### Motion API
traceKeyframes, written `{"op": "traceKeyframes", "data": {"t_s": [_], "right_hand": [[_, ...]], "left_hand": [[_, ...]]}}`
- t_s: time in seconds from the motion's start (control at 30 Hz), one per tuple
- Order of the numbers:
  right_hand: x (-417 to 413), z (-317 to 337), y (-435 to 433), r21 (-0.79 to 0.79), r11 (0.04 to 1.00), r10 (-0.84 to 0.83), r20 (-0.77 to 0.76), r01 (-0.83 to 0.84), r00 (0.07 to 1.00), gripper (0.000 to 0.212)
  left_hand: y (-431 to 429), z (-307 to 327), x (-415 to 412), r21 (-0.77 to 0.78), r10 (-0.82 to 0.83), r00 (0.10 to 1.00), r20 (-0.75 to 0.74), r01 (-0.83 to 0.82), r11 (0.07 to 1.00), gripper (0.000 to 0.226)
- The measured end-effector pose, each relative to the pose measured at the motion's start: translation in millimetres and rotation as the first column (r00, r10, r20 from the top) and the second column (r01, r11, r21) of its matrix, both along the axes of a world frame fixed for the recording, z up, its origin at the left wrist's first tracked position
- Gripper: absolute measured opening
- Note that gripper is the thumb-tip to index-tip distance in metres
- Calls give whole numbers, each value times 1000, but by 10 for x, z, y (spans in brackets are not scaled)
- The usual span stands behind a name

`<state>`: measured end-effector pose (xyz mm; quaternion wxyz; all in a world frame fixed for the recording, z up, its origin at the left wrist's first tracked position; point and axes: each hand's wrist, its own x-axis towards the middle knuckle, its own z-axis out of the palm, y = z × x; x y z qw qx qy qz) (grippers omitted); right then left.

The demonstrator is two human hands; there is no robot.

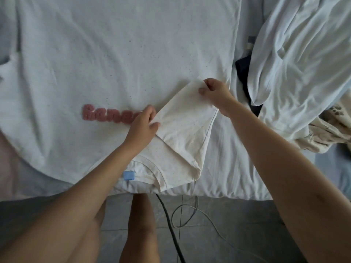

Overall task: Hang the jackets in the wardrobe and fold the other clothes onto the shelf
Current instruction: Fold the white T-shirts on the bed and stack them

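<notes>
The white T-shirt (pixel 114 54) is lying spread flat on the bed (pixel 229 164), filling the view from 9 to 12 o'clock, with its collar pointing toward 6 o'clock at the mattress edge. Its sleeve (pixel 186 120) is lying turned in over the body of the shirt, just right of centre. The left hand (pixel 143 122) is pinching the sleeve's edge at its 9 o'clock side, thumb over the cloth. The right hand (pixel 216 93) is pinching the sleeve's corner at 1 o'clock, fingers curled round it. Pink lettering (pixel 106 113) is showing at 9 o'clock from the left hand, partly covered by it. A blue label (pixel 129 175) is sitting at the collar. At 2 o'clock a heap of white clothes (pixel 296 54) is lying over a dark garment (pixel 244 73), with a cream printed garment (pixel 330 128) at 3 o'clock. At 6 o'clock a black cable (pixel 171 228) and a white cable (pixel 186 211) are trailing across the tiled floor (pixel 237 234).
</notes>
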<state>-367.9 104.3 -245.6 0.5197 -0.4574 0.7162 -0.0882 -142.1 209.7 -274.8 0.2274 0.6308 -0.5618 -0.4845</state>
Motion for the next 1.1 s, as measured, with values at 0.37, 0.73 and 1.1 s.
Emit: {"op": "traceKeyframes", "data": {"t_s": [0.37, 0.73, 1.1], "right_hand": [[35, -51, -17, -49, 967, -245, 108, 252, 963, 20], [-1, -620, 529, -244, 191, 554, -773, -951, 310, 61], [244, -399, 1076, -343, 699, 222, -730, -628, 646, 64]], "left_hand": [[166, 61, 46, -171, -15, 990, 142, 40, 984, 34], [232, -231, -242, -32, -371, 592, 716, 558, 829, 113], [209, -233, -271, 102, -438, 535, 723, 544, 833, 135]]}}
